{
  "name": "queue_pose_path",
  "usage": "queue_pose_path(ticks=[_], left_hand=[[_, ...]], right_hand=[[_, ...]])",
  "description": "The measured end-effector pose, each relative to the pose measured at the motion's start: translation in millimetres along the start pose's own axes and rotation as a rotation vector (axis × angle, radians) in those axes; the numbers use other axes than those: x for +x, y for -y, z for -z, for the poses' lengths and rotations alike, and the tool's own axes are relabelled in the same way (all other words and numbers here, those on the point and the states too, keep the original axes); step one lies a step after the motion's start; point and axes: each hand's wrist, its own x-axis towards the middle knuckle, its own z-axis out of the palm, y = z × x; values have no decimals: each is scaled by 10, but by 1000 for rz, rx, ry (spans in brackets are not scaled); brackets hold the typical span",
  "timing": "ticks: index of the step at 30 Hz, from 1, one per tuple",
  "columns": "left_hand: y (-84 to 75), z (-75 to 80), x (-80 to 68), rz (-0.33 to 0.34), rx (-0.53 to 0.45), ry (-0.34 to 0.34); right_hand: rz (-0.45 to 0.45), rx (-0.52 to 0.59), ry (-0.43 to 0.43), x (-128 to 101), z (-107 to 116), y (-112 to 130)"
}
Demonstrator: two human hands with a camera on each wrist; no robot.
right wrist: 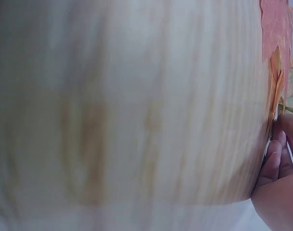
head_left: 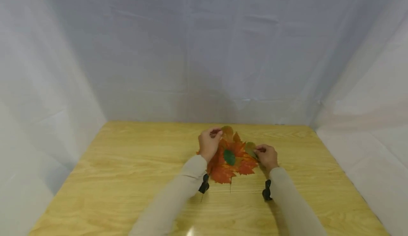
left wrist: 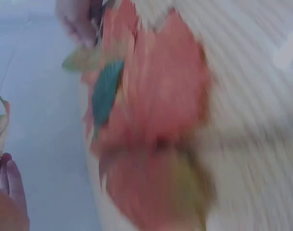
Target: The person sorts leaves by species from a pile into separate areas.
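right now i'm sorting the leaf pile (head_left: 232,160) mid-counter (head_left: 127,179): my left hand (head_left: 208,144) pinches a brownish leaf (head_left: 227,131) above it, my right hand (head_left: 267,156) pinches a green leaf (head_left: 250,147) at its edge. next, i'd guess, lift each clear without dragging the others.

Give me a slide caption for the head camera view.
Two hands, left hand and right hand, each pinching a leaf over red leaves on a wooden table.

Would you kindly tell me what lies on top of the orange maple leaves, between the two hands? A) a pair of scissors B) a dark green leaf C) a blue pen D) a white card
B: in the head view a small dark green leaf rests on the orange maple leaves, between the left hand and the right hand.
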Motion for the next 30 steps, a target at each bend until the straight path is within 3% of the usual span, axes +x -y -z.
queue_pose_path(ticks=[5, 9, 20, 24, 30], left_hand=[[76, 509, 40, 18, -22, -22], [171, 989, 1, 87, -18, -11], [459, 2221, -227, 217, 323, 23], [556, 2551, -305, 233, 410, 50], [744, 2857, -379, 215, 492, 64]], right_hand=[[-4, 3, 13, 21, -6, -31], [-12, 7, 21, 36, -4, -54], [-27, 19, 54, 39, 32, -89], [-29, 18, 51, 54, 38, -96], [-28, 19, 63, 31, 43, -69]])
